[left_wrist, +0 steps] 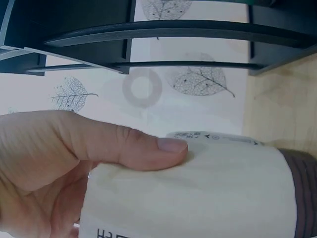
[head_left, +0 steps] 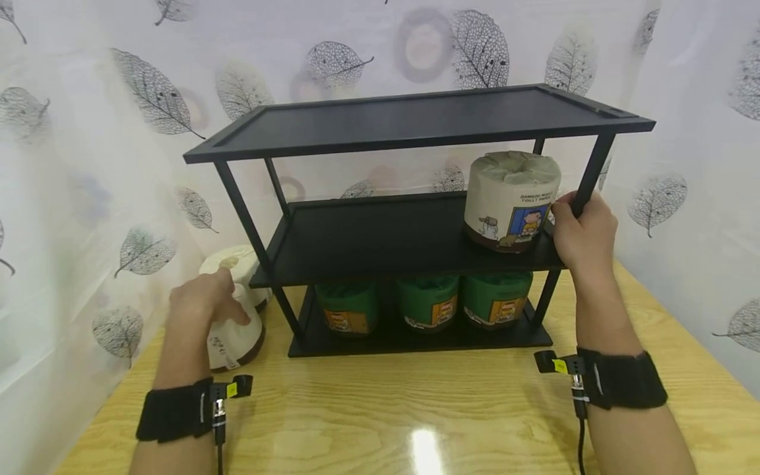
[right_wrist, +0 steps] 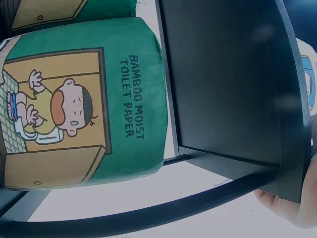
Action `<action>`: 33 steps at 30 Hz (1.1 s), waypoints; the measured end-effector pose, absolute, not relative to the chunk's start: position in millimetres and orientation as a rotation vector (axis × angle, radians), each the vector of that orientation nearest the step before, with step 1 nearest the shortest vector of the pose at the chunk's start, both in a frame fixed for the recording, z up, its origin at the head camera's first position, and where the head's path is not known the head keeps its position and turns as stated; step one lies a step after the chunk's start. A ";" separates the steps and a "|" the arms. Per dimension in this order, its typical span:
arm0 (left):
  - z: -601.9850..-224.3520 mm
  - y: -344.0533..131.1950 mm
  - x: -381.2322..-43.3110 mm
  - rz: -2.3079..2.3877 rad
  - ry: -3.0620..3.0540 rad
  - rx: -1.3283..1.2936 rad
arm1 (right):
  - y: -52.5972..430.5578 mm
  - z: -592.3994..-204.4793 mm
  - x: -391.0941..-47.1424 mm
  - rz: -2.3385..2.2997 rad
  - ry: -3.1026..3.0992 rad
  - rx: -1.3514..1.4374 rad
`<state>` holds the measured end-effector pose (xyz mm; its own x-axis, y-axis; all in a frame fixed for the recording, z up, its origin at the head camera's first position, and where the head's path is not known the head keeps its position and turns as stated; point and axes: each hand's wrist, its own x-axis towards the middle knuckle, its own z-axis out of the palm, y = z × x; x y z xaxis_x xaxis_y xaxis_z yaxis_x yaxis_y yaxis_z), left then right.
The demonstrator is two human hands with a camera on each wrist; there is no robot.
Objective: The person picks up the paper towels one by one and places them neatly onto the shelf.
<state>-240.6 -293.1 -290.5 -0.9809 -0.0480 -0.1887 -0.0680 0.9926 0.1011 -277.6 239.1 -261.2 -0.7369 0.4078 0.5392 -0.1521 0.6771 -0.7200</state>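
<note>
A black two-tier rack (head_left: 368, 227) with a top panel stands on the table. At its left, my left hand (head_left: 204, 297) grips a white-wrapped toilet roll (head_left: 237, 336), the thumb pressed along its side in the left wrist view. Behind it is another white-wrapped roll (head_left: 233, 260), partly hidden. My right hand (head_left: 584, 234) curls round the front right post (head_left: 594, 165), fingertips right at a white-wrapped toilet roll (head_left: 513, 201) with a cartoon print, upright on the middle shelf. In the right wrist view, the fingers (right_wrist: 280, 206) show past the shelf's edge.
Several green-wrapped toilet rolls (head_left: 427, 303) stand in a row on the bottom shelf. The rack's posts (head_left: 243, 211) frame the shelf openings. The pale wood table (head_left: 332, 409) extends in front, and a leaf-patterned sheet (head_left: 380, 39) hangs behind and at both sides.
</note>
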 end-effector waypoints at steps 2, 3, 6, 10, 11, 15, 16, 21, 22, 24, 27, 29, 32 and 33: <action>-289.0 -292.1 -239.4 0.159 2.946 -0.052 | 239.9 -261.9 -277.1 1.019 -2.182 -0.195; -287.5 -291.7 -238.0 0.173 2.941 -0.028 | 240.0 -261.9 -276.9 1.017 -2.180 -0.193; -279.6 -290.4 -230.6 0.248 2.906 0.044 | 239.0 -261.6 -276.9 1.014 -2.175 -0.184; -265.0 -284.2 -217.8 0.317 2.887 0.108 | 238.4 -261.5 -277.5 1.006 -2.176 -0.187; -261.5 -282.3 -214.7 0.314 2.896 0.119 | 238.4 -261.5 -277.8 1.006 -2.177 -0.188; -250.0 -274.4 -203.8 0.289 2.944 0.155 | 238.6 -261.7 -277.6 1.008 -2.185 -0.197; -247.9 -272.6 -201.3 0.286 2.956 0.164 | 238.6 -261.7 -277.3 1.011 -2.187 -0.199; -239.2 -264.4 -191.5 0.270 3.019 0.183 | 238.7 -261.6 -275.9 1.021 -2.190 -0.208; -237.8 -263.3 -190.2 0.272 3.027 0.179 | 238.5 -261.6 -275.9 1.024 -2.189 -0.208; -235.3 -262.0 -187.6 0.276 3.045 0.166 | 238.2 -261.9 -276.4 1.026 -2.188 -0.210; -231.9 -261.1 -184.5 0.278 3.071 0.142 | 238.2 -262.3 -277.3 1.028 -2.187 -0.213; -229.1 -260.7 -182.2 0.266 3.101 0.125 | 238.4 -262.4 -277.5 1.026 -2.186 -0.215; -224.2 -259.1 -177.0 0.214 3.164 0.093 | 238.6 -262.2 -277.1 1.026 -2.186 -0.211; -222.1 -258.2 -174.5 0.186 3.189 0.082 | 238.7 -262.0 -277.0 1.026 -2.187 -0.212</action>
